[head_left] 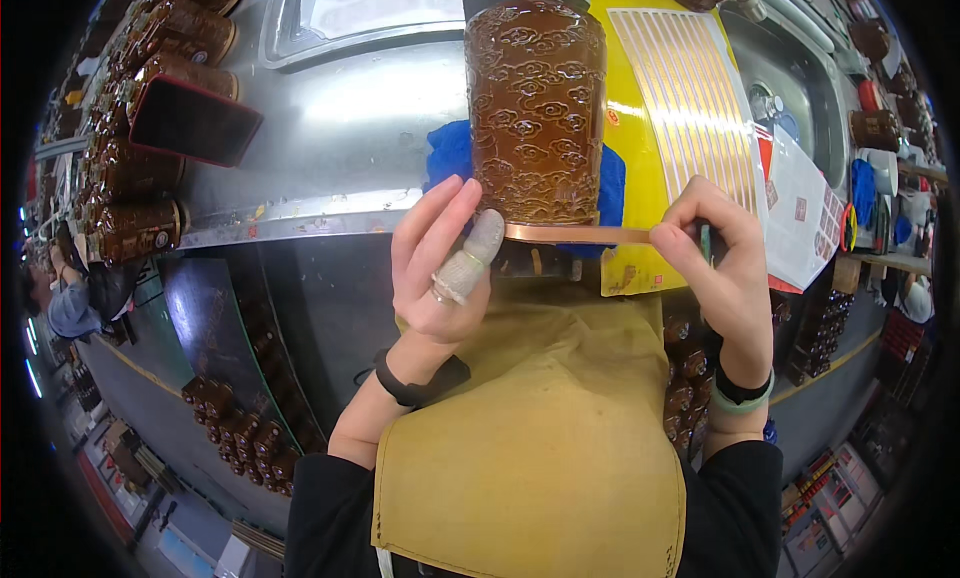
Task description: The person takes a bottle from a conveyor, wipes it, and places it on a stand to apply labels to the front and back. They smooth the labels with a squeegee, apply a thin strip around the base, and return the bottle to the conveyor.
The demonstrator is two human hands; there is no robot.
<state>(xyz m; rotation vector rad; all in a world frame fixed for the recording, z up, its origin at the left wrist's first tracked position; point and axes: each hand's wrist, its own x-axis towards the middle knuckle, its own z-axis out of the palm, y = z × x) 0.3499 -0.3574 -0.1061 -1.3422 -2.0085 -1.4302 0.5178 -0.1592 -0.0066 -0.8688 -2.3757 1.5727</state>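
Observation:
A brown glazed bottle (pixel 537 118) with raised cloud patterns lies on its side on a blue cloth (pixel 452 150), its base toward me. A thin copper-coloured strip (pixel 575 234) runs along the base edge and out to the right. My right hand (pixel 722 253) pinches the strip's right end between thumb and finger. At the bottle's lower left corner is my left hand (pixel 440 263), its fingers stretched out. One of its digits wears a grey wrapped cover (pixel 472 260) and presses at the strip's left end.
A sheet of similar strips (pixel 690 98) lies on a yellow board (pixel 625 178) at right, with printed papers (pixel 800 203) beyond. A sink (pixel 790 63) is farther right. Brown bottles (pixel 135 228) and a dark phone (pixel 195 121) stand along the metal table's (pixel 330 158) left side.

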